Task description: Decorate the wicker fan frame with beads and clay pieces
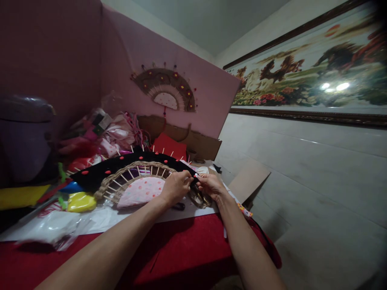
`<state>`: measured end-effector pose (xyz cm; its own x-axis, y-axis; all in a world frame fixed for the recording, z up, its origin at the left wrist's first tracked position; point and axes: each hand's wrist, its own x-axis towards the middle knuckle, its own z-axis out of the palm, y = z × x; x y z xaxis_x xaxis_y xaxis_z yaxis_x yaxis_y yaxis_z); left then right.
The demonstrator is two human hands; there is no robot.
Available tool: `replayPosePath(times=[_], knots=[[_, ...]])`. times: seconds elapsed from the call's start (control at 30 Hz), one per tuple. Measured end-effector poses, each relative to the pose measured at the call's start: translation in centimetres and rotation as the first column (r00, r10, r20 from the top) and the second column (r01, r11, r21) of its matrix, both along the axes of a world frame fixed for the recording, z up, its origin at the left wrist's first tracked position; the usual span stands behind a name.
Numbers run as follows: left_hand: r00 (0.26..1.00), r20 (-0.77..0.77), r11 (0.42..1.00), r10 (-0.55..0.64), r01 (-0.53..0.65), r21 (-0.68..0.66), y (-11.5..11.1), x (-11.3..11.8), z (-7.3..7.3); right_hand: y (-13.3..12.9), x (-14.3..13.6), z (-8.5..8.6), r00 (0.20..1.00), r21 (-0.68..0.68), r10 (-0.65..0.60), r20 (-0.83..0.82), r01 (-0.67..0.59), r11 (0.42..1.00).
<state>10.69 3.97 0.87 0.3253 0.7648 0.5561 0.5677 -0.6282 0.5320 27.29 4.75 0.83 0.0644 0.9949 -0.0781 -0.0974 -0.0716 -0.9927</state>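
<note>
A fan-shaped craft lies on the table, with a black cloth band (99,169) dotted with red pieces, thin sticks, a braided twine arc (104,183) and a pink dotted half-round (142,191). At the right end of the black band, my left hand (177,186) is closed, its fingertips pressed on the band's edge. Close beside it, my right hand (211,185) pinches a small white piece (196,175) near that same end. Scissors (199,198) lie below the hands, partly hidden.
A yellow packet (81,201) and clear plastic bag (51,225) sit at the left on white paper over a red cloth (181,245). Behind are pink bags (119,129), red card (169,146) and cardboard (201,141). Another fan (166,82) hangs on the pink panel.
</note>
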Motion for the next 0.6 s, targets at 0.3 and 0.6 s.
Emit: replayPosePath(times=[0.3, 0.6], knots=[[1.000, -0.006, 1.000, 0.009, -0.009, 0.002, 0.01, -0.02, 0.01, 0.05, 0.04, 0.00, 0.997, -0.016, -0.053, -0.052, 0.052, 0.999], [0.999, 0.041, 0.999, 0.023, -0.022, -0.025, 0.42, -0.02, -0.11, 0.00, 0.13, -0.10, 0.997, -0.012, -0.072, 0.037, 0.073, 0.997]])
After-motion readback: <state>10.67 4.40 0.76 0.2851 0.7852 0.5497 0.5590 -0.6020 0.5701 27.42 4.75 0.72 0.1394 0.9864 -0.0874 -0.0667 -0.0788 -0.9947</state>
